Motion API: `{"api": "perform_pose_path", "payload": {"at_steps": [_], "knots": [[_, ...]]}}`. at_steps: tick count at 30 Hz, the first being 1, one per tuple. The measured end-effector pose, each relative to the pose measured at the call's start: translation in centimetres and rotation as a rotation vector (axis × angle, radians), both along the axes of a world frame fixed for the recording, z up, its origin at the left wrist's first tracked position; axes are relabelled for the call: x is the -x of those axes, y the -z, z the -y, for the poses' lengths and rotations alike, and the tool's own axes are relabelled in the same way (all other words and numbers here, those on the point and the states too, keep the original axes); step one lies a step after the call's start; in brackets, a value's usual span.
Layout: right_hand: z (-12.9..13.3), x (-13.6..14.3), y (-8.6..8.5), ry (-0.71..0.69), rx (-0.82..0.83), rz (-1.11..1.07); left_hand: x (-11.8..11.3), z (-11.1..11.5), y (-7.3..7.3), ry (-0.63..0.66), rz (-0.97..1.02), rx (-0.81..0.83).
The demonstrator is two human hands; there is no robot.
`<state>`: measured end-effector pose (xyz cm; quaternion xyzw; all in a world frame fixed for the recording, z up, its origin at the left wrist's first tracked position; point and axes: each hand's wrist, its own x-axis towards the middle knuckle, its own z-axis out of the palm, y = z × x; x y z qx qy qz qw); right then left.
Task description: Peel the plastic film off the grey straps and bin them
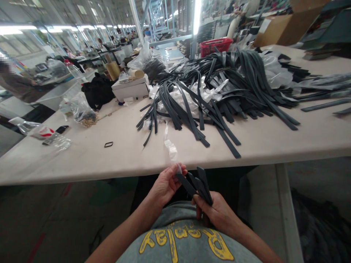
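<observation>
Dark grey, flat, leather-like straps [203,185] are clamped in right fingers [202,203]; at ten o'clock, left fingers [173,172] pinch one end.

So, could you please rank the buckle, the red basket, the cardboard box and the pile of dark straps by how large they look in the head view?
1. Pile of dark straps
2. Cardboard box
3. Red basket
4. Buckle
</observation>
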<state>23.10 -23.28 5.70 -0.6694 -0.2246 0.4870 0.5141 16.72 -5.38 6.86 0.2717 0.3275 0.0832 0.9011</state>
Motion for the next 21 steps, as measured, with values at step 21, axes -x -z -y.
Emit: {"api": "perform_pose_path", "payload": {"at_steps": [21], "knots": [[-0.6, -2.0, -0.7, -0.067, -0.12, 0.069, -0.9, -0.6, 0.0, 0.009, 0.07, -0.259]]}}
